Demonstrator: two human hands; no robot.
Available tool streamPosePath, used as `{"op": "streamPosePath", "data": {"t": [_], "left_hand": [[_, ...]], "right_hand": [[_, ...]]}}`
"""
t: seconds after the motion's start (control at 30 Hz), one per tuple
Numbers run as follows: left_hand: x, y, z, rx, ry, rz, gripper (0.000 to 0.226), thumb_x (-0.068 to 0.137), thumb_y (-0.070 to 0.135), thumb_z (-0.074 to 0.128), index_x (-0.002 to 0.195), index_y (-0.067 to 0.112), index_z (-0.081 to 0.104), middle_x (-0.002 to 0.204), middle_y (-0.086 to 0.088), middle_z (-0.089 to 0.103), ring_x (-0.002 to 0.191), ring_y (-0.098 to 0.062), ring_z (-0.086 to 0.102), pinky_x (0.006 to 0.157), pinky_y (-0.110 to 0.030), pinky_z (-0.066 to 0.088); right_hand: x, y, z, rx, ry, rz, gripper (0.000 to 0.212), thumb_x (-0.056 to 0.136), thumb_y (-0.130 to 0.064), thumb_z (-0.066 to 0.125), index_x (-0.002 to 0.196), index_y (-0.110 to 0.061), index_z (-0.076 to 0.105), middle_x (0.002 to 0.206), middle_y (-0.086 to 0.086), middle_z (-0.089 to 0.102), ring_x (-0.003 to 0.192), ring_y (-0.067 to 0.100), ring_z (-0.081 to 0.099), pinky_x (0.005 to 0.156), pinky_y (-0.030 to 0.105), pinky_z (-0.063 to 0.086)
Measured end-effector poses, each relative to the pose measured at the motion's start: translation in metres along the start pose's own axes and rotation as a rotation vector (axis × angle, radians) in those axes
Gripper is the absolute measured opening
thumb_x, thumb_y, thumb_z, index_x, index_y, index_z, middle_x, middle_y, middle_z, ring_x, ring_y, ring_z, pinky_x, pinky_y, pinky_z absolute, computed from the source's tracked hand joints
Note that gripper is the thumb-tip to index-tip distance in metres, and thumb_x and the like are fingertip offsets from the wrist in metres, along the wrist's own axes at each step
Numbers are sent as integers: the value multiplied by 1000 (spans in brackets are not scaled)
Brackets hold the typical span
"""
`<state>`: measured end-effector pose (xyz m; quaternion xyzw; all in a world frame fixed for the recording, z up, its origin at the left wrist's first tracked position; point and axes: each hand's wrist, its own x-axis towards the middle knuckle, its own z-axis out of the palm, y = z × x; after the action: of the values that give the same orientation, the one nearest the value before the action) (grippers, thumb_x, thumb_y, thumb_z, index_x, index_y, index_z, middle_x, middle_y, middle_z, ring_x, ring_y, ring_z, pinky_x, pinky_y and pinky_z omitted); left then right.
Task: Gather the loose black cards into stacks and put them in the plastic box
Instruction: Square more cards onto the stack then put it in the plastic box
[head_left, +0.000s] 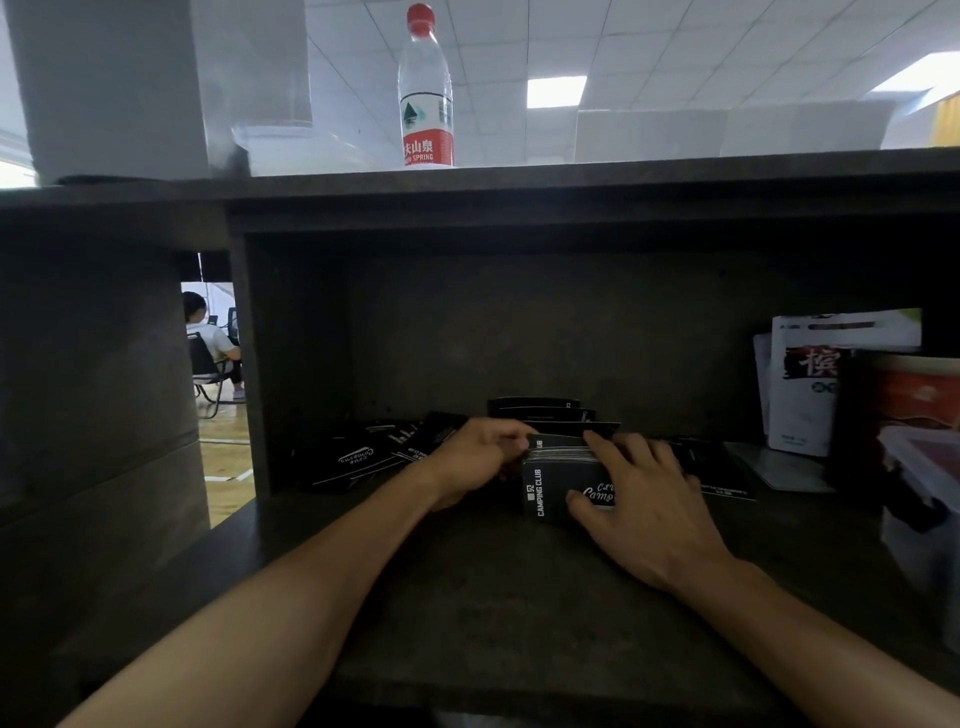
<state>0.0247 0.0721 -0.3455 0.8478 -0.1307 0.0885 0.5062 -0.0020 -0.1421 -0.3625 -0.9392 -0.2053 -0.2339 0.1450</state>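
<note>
Both hands on one stack of black cards (558, 480) standing on edge mid-shelf, "CAMPING CLUB" print facing cam. Right hand (647, 506) curled round the stack's right side, thumb across the front face, fingers over the top edge. Left hand (475, 460) pinches the stack's top-left corner w/ curled fingers; looks like squaring up the pack, judged from the pose only. Loose black cards (374, 457) lie scattered flat to the left of the hands, more fanned cards (540, 413) just behind the stack, and a few flat cards (711, 470) to the right, partly hidden by the right hand. Plastic box (919, 483) sits at far right of the shelf (467, 597), well apart from the stack; clear walls, contents blurry, can't tell if any cards inside yet. Progress est.: early-mid. One stack formed and in hand, not yet boxed; three loose patches left to gather, then transfer to box. Not task-related: water bottle (426, 88) on the top ledge, white packets (810, 384) leaning at the right rear next to the box.
</note>
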Motion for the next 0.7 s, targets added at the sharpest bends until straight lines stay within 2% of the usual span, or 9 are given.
{"op": "streamPosePath", "data": {"t": [0.07, 0.13, 0.2, 0.27, 0.37, 0.5, 0.6, 0.67, 0.7], "left_hand": [[1, -3, -2, 41, 30, 6, 33, 99, 1, 45, 117, 16, 68, 112, -2, 71, 97, -5, 66, 78, -18, 49], [5, -13, -6, 232, 50, 52, 44, 91, -10, 49, 128, 10, 61, 123, -5, 65, 114, -12, 61, 98, -25, 47], [8, -20, -7, 424, -18, 34, 57, 86, -5, 56, 138, 19, 53, 135, 0, 58, 126, -12, 52, 110, -28, 39], [9, -18, -5, 452, -86, -29, 63, 84, -1, 55, 141, 25, 50, 139, 2, 55, 130, -12, 49, 112, -30, 37], [12, -15, -3, 488, -116, -55, 56, 88, 4, 54, 138, 28, 54, 138, 1, 57, 128, -14, 50, 111, -32, 38], [13, -21, -6, 734, -89, 96, 32, 95, 17, 56, 124, 27, 64, 127, 0, 65, 119, -16, 57, 104, -36, 45], [11, -17, -7, 899, 93, 199, 23, 99, 22, 48, 112, 24, 66, 110, -4, 70, 102, -24, 65, 88, -41, 52], [12, -10, -8, 917, 375, 260, 22, 99, 17, 46, 113, 22, 63, 100, -6, 71, 92, -25, 67, 79, -40, 54], [11, -6, -10, 828, 524, 274, 21, 99, 15, 45, 111, 19, 62, 94, -7, 71, 85, -24, 67, 74, -39, 55]], "right_hand": [[-1, -1, 0, -2, 12, -7, 70, 90, -65, 43, 150, -38, 23, 145, -6, 32, 135, 18, 27, 108, 50, 36], [-2, -2, 0, -1, 21, -12, 65, 89, -66, 43, 146, -39, 29, 139, -6, 35, 131, 18, 29, 105, 50, 38], [-3, -3, -1, -2, 19, -12, 63, 89, -65, 44, 145, -40, 30, 137, -7, 36, 129, 18, 30, 104, 50, 39], [-3, -3, -2, -4, 15, -8, 63, 89, -65, 44, 145, -40, 30, 138, -7, 36, 129, 17, 30, 104, 50, 39], [-3, -4, -3, -5, 12, -6, 63, 88, -66, 44, 145, -41, 30, 138, -8, 36, 129, 17, 30, 104, 49, 40], [-3, -4, -3, -10, 10, -7, 64, 89, -67, 43, 146, -41, 29, 139, -8, 37, 130, 16, 30, 104, 48, 39], [-5, -4, -4, -12, 12, -7, 63, 89, -66, 43, 146, -41, 29, 138, -8, 37, 130, 16, 30, 105, 47, 39], [-5, -4, -4, -6, 15, -11, 63, 89, -66, 42, 146, -41, 29, 139, -8, 37, 131, 17, 30, 105, 48, 39], [-5, -4, -4, 1, 13, -11, 64, 89, -66, 42, 146, -40, 29, 140, -8, 36, 131, 16, 29, 106, 49, 38]]}}
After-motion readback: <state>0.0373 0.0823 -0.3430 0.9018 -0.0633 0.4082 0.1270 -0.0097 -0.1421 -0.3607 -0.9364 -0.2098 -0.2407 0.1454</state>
